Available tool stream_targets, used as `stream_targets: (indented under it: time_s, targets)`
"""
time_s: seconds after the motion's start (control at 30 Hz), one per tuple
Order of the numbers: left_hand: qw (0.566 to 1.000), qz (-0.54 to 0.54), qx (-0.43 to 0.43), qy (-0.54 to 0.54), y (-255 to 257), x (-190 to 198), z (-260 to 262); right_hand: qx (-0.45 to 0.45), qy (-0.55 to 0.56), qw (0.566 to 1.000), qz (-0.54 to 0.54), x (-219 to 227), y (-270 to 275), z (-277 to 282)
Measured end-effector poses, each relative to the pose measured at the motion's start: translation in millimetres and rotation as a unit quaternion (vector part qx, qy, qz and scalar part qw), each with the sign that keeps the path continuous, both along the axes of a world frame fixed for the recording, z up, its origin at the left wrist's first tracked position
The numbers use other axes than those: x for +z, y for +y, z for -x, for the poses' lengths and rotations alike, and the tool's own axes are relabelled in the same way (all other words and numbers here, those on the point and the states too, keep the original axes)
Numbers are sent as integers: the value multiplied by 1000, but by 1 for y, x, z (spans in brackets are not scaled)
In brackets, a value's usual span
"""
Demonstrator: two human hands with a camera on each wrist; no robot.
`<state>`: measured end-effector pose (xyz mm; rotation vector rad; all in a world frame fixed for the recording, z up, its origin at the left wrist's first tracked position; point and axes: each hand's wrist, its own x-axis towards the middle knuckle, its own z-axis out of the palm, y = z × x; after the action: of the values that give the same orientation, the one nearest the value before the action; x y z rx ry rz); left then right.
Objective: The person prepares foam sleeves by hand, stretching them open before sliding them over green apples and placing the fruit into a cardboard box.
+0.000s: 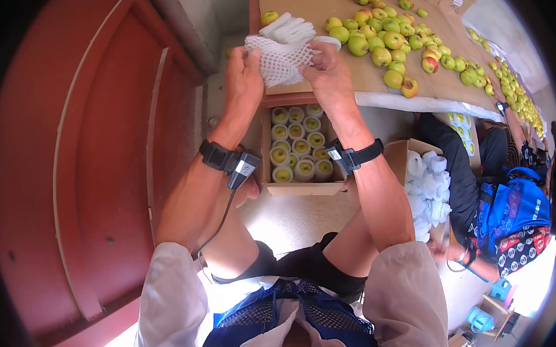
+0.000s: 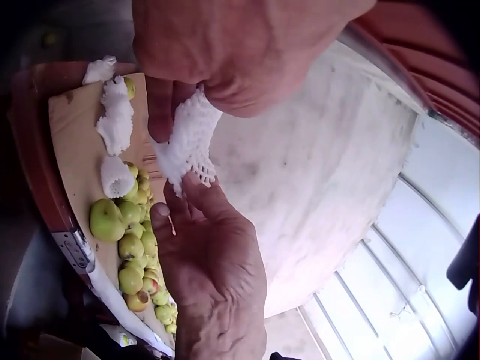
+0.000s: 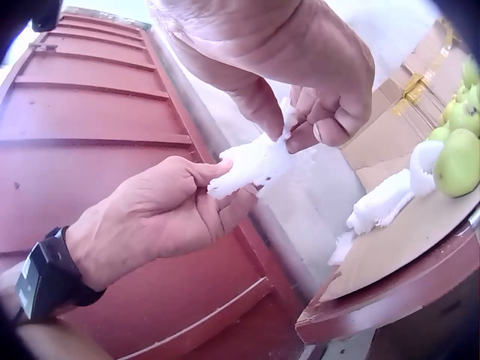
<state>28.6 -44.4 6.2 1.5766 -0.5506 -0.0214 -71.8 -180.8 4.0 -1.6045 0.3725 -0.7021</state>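
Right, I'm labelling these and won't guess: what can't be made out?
Head view: anything beneath the top netted green apples in the brown cardboard box; they hide it.
Head view: writing on the white label of the black wrist device; too small.
Right wrist view: some fingers of the left hand, partly covered by the white mesh foam net.
Right wrist view: loose green apples, pile cut off by right edge.

The white foam mesh sleeve is between the left hand and the right hand, at the front edge of the brown cardboard-covered surface. Behind it, a small pile of white foam nets lies on this surface; to the right, round green-red apples are spread. Below the edge stands an open brown cardboard box, with foam-wrapped apples in rows inside. Right of it is a second brown cardboard box.
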Motion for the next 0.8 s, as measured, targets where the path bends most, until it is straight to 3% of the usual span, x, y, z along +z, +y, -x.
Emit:
stream_targets:
  time_s: [0.13, 0.27, 0.37, 0.47, 0.67, 0.8]
  targets:
    - [1000, -26, -8, 8, 0, -6, -8, -64, -31, 993, 99, -4, 0, -2]
    - [986, 53, -69, 143, 0, 9, 5, -101, -51, 966, 232, 8, 9, 5]
    - [982, 69, -70, 158, 1, 9, 0, -80, 18, 982, 171, 14, 14, 7]
    - [983, 67, -61, 161, 1, 9, -3, -31, 7, 990, 137, 15, 14, 6]
    - [980, 73, -74, 169, 4, 8, -6, 3, 38, 979, 202, 7, 5, 6]
    - [974, 71, -105, 189, 10, 12, -8, 30, 54, 988, 141, 9, 3, 7]
